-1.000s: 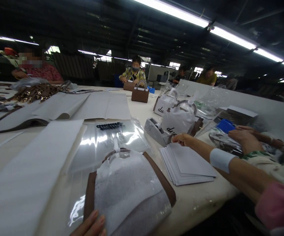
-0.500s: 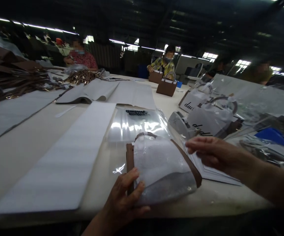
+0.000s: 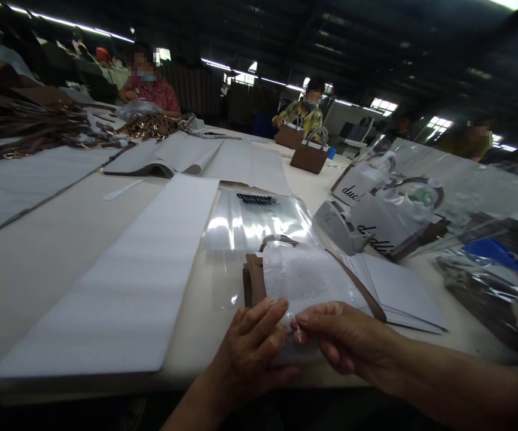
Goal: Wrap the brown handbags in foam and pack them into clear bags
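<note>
A brown handbag (image 3: 254,281) lies on the table in front of me, its front covered by a white translucent wrapping sheet (image 3: 308,278). My left hand (image 3: 254,347) rests over the bag's lower left side, fingers stretched out on the wrapping. Thumb and fingertips of my right hand (image 3: 331,335) are pinched together over the lower part of the sheet, close to the left fingers. Something small, clear and shiny shows at that pinch, too small to name. Both hands hide the bag's lower edge.
Clear plastic bags (image 3: 259,221) lie behind the handbag. To the right are white cards (image 3: 402,287), a tape dispenser (image 3: 337,227) and wrapped handbags (image 3: 389,215). A long white sheet (image 3: 119,287) stretches along the left. Two co-workers (image 3: 155,90) (image 3: 304,114) sit across the table.
My right hand has come left and down from beside the tape dispenser onto the wrapping. The left hand stays at the bag's left side. The view has shifted slightly.
</note>
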The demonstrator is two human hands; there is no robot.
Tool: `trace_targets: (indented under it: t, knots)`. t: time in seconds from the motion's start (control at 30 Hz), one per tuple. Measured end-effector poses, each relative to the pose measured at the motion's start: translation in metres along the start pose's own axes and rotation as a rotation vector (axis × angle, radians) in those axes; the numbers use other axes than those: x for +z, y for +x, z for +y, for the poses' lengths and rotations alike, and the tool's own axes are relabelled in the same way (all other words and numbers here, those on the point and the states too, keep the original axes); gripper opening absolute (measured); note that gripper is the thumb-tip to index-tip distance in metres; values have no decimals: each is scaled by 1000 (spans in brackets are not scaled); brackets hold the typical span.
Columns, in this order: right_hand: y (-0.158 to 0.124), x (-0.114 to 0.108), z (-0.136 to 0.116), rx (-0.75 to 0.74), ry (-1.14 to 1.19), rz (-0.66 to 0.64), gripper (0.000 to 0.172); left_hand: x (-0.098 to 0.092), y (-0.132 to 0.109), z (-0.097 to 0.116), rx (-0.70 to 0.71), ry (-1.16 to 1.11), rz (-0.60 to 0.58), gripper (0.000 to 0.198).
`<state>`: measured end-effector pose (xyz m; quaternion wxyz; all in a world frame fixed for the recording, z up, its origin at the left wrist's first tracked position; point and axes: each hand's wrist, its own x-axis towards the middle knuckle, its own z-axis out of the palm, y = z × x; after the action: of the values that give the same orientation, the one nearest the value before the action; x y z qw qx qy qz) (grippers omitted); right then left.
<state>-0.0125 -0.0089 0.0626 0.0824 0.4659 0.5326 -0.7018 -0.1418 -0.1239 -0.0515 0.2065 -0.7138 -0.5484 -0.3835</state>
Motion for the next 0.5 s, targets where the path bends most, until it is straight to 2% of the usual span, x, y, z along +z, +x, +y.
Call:
trace_targets:
  t: [0.13,0.37,0.5]
  knots:
    - [-4,2,0,-4,27,39,23,-3,2,-3,-34,-77,-10,46]
    - [-8,8,-2,21,37,78,21,-1,3,-4,-72,-148,57,47]
    - [-6,11,-5,44,-16,89,23,1,2,-5,-95,-174,84,60]
